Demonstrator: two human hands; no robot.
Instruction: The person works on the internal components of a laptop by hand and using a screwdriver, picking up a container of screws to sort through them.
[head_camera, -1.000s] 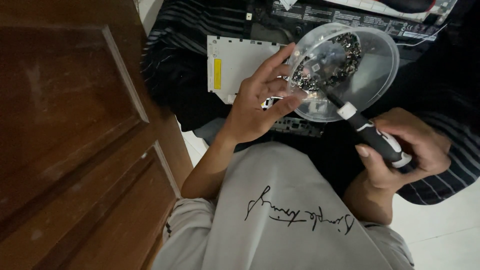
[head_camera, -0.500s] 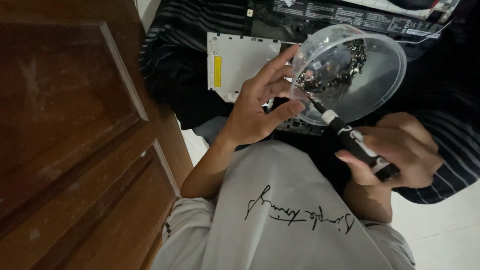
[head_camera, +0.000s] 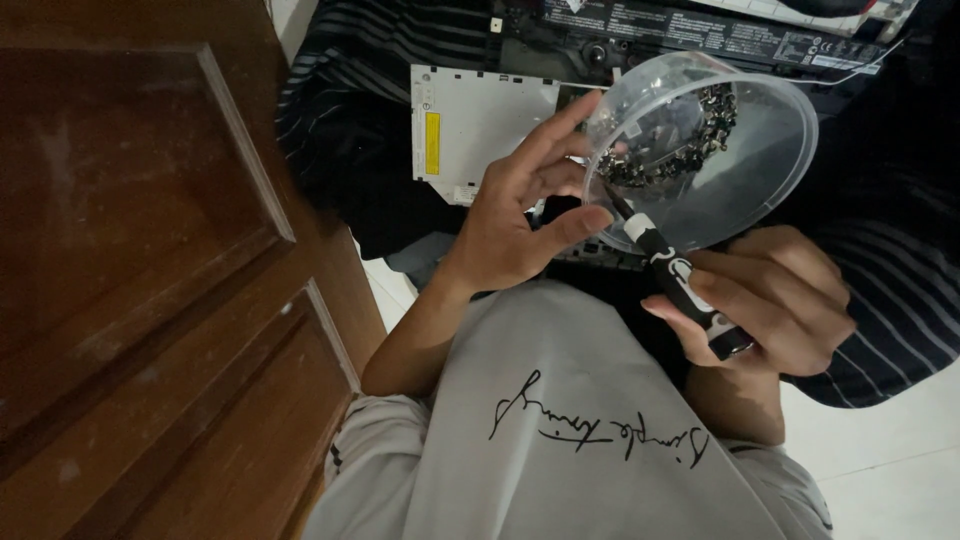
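Looking down from the head camera, I saw nearest a white shirt (head_camera: 560, 420) with a line of black script across it, and to the left a brown panelled wooden door (head_camera: 150, 260) filling that side of the view. Just beyond the shirt, my right hand (head_camera: 770, 300) was closed around a black-and-white screwdriver (head_camera: 680, 285), fingers wrapped on the handle and thumb along its side; the shaft slanted up and left, its tip at the lower rim of a clear plastic bowl (head_camera: 760, 150). My left hand (head_camera: 520, 210) was clamped on that bowl's left edge, thumb beneath the rim and fingers spread over the wall, holding it tilted in the air above the lap. Inside, a cluster of small dark screws (head_camera: 690, 150) lay against the upper-left wall. I judged the bowl light, thin and flexible, slick to the touch, so a pinch at the rim was the best hold, and a hard squeeze might buckle it; the screws were loose and would slide or spill with any further tilt. The screwdriver seemed stiff and light, best gripped at the ridged handle. Farther off, behind the left hand, lay a flat silver drive unit with a yellow label (head_camera: 470, 130), resting on dark striped fabric (head_camera: 340, 100), and beyond it an opened laptop base (head_camera: 700, 35) ran along the top edge. Pale floor tile (head_camera: 890, 470) showed at lower right
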